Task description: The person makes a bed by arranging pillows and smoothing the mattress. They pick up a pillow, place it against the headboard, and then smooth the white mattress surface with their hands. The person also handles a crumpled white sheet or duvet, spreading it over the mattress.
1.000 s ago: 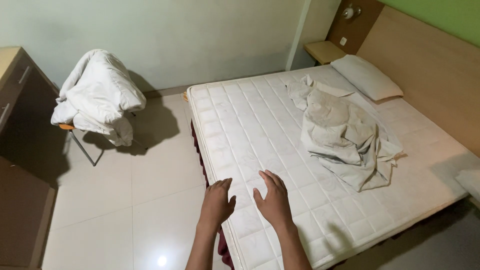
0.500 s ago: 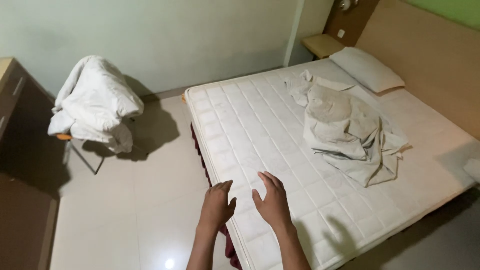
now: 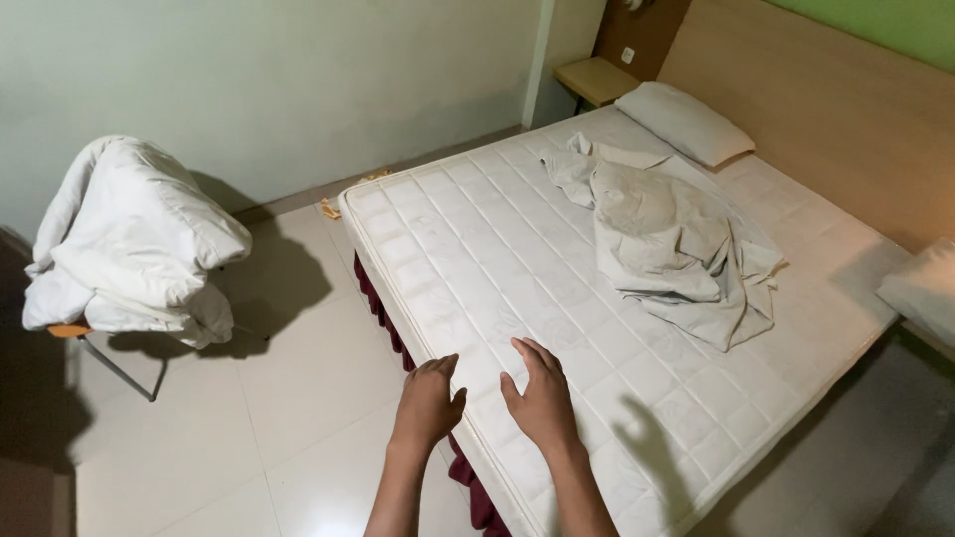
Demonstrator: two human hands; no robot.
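Note:
A bare white quilted mattress (image 3: 477, 249) lies on a bed with a dark red skirt. My left hand (image 3: 428, 403) hovers at the mattress's near edge, fingers loosely curled, holding nothing. My right hand (image 3: 542, 398) is just beside it over the mattress, fingers spread and empty. A crumpled pale sheet (image 3: 667, 234) lies in a heap further up the bed, well out of reach of both hands. One white pillow (image 3: 681, 121) rests by the wooden headboard (image 3: 826, 109).
A chair (image 3: 109, 348) piled with a white duvet (image 3: 129, 244) stands on the tiled floor at left. A second pillow (image 3: 925, 288) shows at the right edge. A small bedside shelf (image 3: 595, 78) sits in the far corner. Small scraps (image 3: 330, 207) lie by the wall.
The view has shifted slightly, so the bed and chair sit a little differently in frame. Both hands stay together at the mattress edge, still empty.

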